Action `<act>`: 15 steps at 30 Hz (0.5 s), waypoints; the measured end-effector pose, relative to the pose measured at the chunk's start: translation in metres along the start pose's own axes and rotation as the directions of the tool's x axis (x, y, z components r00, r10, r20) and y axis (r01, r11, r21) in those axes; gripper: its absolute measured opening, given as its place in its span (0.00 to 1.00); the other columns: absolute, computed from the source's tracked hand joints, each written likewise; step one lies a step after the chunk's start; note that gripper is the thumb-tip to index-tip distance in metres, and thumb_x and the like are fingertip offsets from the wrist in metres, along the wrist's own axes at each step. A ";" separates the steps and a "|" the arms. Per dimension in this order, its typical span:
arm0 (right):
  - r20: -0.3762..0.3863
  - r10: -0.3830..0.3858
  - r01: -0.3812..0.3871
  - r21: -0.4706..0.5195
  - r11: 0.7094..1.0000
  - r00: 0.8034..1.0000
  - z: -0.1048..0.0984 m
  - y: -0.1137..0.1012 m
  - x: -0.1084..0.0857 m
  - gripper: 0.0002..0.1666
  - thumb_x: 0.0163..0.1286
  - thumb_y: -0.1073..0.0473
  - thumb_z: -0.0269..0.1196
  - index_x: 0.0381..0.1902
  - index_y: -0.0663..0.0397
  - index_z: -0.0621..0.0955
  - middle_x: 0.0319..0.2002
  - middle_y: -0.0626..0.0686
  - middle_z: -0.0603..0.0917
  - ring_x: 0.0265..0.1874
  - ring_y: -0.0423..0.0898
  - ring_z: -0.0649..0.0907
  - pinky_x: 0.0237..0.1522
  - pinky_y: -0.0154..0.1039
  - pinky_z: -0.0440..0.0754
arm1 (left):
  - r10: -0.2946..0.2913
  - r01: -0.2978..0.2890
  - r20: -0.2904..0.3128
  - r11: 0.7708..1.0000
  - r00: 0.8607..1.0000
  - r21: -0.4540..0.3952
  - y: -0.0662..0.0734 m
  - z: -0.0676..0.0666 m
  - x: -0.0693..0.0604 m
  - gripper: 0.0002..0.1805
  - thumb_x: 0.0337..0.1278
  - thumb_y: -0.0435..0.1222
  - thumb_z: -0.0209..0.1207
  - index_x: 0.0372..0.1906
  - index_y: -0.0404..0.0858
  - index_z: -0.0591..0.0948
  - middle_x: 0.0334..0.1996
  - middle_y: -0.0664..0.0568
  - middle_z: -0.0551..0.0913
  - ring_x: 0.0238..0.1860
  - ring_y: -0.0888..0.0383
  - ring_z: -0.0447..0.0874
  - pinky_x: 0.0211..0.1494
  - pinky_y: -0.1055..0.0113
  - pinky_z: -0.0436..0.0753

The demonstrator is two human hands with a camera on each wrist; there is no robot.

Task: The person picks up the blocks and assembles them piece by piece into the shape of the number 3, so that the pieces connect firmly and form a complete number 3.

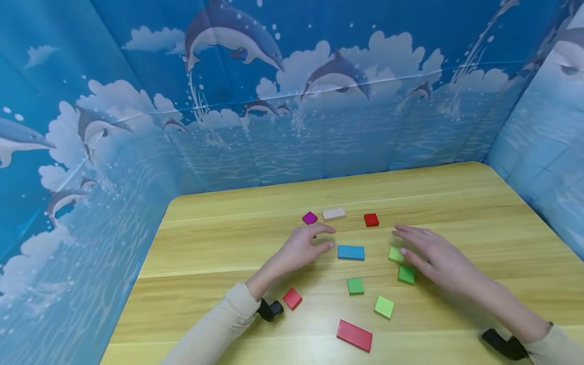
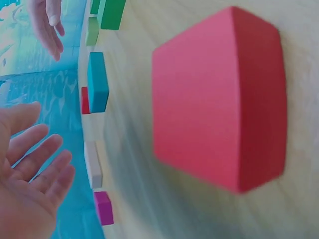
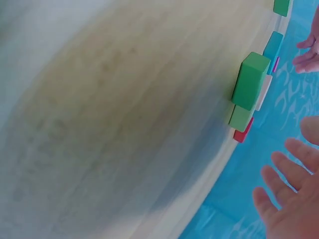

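Head view: A person's left hand (image 1: 298, 249) and right hand (image 1: 435, 258) hover over a wooden table (image 1: 205, 243) dotted with coloured pieces. The left thumb and forefinger are parted near a blue block (image 1: 351, 253), which lies flat between the hands. The right hand reaches across a light green block (image 1: 394, 255), partly hidden by the thumb; a darker green block (image 1: 406, 275) lies just beside it, on the person's side. Whether those two touch cannot be told. A clean pick-up would likely call for lowering thumb and fingertips onto opposite edges of one block, pinching lightly and lifting straight, sparing its neighbours a nudge. The blue block's long axis runs left to right, a short end facing each side, so its long edges look the easier grip. The darker green block appears close to square from above and points no clear way; the light green block's heading is harder to read under the thumb.

Left wrist view: The left hand's fingers are spread, with gaps between them and nothing held. A small red block (image 2: 197, 104) looms near the lens; the blue block lies beyond, its long axis upright in this sideways-turned frame.

Right wrist view: The right hand's fingers fan apart, holding nothing, clear of the darker green block, which hides part of the light green block.
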State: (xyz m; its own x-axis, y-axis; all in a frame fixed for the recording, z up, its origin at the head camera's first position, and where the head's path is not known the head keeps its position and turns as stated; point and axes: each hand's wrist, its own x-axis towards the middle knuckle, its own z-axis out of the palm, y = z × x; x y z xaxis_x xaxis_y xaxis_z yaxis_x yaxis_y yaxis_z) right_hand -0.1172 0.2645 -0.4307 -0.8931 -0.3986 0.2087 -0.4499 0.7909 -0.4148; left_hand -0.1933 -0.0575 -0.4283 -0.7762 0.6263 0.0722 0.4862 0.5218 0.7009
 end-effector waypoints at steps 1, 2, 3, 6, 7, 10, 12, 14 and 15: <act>0.009 0.010 -0.010 0.018 1.000 1.000 0.000 0.001 0.000 0.28 0.75 0.53 0.58 0.68 0.56 0.72 0.68 0.60 0.70 0.65 0.63 0.69 0.58 0.66 0.67 | -0.002 0.002 -0.003 1.000 1.000 -0.018 0.000 0.001 0.001 0.19 0.67 0.39 0.61 0.60 0.40 0.80 0.59 0.56 0.79 0.62 0.59 0.74 0.60 0.64 0.75; 0.021 0.022 -0.022 0.036 0.999 1.000 0.000 0.002 -0.001 0.28 0.75 0.53 0.58 0.68 0.57 0.72 0.68 0.60 0.70 0.65 0.62 0.69 0.59 0.65 0.67 | -0.004 0.004 -0.007 0.999 1.000 -0.037 -0.001 0.003 0.002 0.19 0.66 0.38 0.62 0.59 0.39 0.80 0.58 0.56 0.79 0.61 0.58 0.75 0.59 0.65 0.76; 0.031 0.034 -0.036 0.052 0.998 0.999 0.000 0.003 -0.002 0.27 0.75 0.53 0.58 0.68 0.57 0.72 0.67 0.60 0.71 0.65 0.62 0.69 0.59 0.65 0.67 | -0.005 0.005 -0.009 0.999 1.000 -0.052 -0.002 0.005 0.003 0.18 0.65 0.37 0.62 0.58 0.38 0.81 0.58 0.56 0.80 0.60 0.58 0.76 0.57 0.66 0.76; 0.066 0.067 -0.072 0.089 0.993 0.996 0.000 0.005 -0.002 0.26 0.76 0.54 0.57 0.67 0.58 0.73 0.66 0.60 0.73 0.64 0.63 0.70 0.59 0.65 0.67 | -0.017 0.017 -0.001 0.995 1.000 -0.101 -0.004 0.009 0.004 0.18 0.64 0.36 0.63 0.57 0.37 0.82 0.56 0.55 0.81 0.57 0.56 0.77 0.54 0.67 0.78; 0.076 0.075 -0.082 0.096 0.992 0.994 0.000 0.006 -0.002 0.25 0.76 0.54 0.58 0.66 0.58 0.74 0.65 0.60 0.73 0.64 0.63 0.70 0.59 0.65 0.67 | -0.021 0.021 0.005 0.993 1.000 -0.117 -0.005 0.010 0.005 0.18 0.63 0.35 0.64 0.57 0.37 0.82 0.56 0.55 0.81 0.57 0.56 0.78 0.54 0.67 0.78; 0.098 0.090 -0.100 0.107 0.989 0.991 0.002 0.009 -0.003 0.24 0.75 0.56 0.58 0.65 0.58 0.75 0.64 0.60 0.75 0.63 0.63 0.71 0.59 0.65 0.68 | -0.035 0.038 0.024 0.986 0.999 -0.163 -0.005 0.014 0.005 0.18 0.62 0.35 0.64 0.57 0.36 0.82 0.55 0.54 0.81 0.56 0.54 0.78 0.53 0.68 0.79; 0.104 0.093 -0.104 0.106 0.989 0.990 0.003 0.010 -0.003 0.24 0.74 0.57 0.59 0.64 0.58 0.76 0.62 0.60 0.76 0.62 0.63 0.72 0.59 0.64 0.69 | -0.040 0.045 0.030 0.983 0.999 -0.180 -0.004 0.016 0.005 0.19 0.62 0.34 0.65 0.57 0.35 0.82 0.55 0.54 0.81 0.56 0.54 0.78 0.53 0.69 0.78; 0.110 0.100 -0.111 0.103 0.988 0.989 0.004 0.011 -0.003 0.23 0.73 0.57 0.61 0.63 0.57 0.77 0.61 0.60 0.77 0.62 0.63 0.73 0.58 0.64 0.70 | -0.040 0.045 0.031 0.983 0.999 -0.179 -0.004 0.018 0.006 0.18 0.61 0.34 0.65 0.56 0.35 0.82 0.54 0.54 0.82 0.55 0.54 0.78 0.53 0.70 0.78; 0.113 0.103 -0.114 0.100 0.988 0.988 0.004 0.011 -0.003 0.23 0.72 0.57 0.62 0.63 0.57 0.77 0.60 0.59 0.78 0.61 0.62 0.74 0.58 0.63 0.70 | -0.041 0.046 0.032 0.984 0.999 -0.174 -0.004 0.019 0.007 0.18 0.61 0.34 0.65 0.55 0.36 0.82 0.53 0.54 0.82 0.55 0.55 0.79 0.52 0.70 0.78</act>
State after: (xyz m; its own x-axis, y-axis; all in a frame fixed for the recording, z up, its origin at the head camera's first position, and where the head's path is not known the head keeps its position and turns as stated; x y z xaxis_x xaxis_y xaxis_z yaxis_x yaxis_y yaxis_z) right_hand -0.1196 0.2726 -0.4399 -0.9288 -0.3651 0.0634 -0.3426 0.7809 -0.5223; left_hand -0.1935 -0.0442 -0.4440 -0.7823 0.6225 0.0211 0.3730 0.4411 0.8163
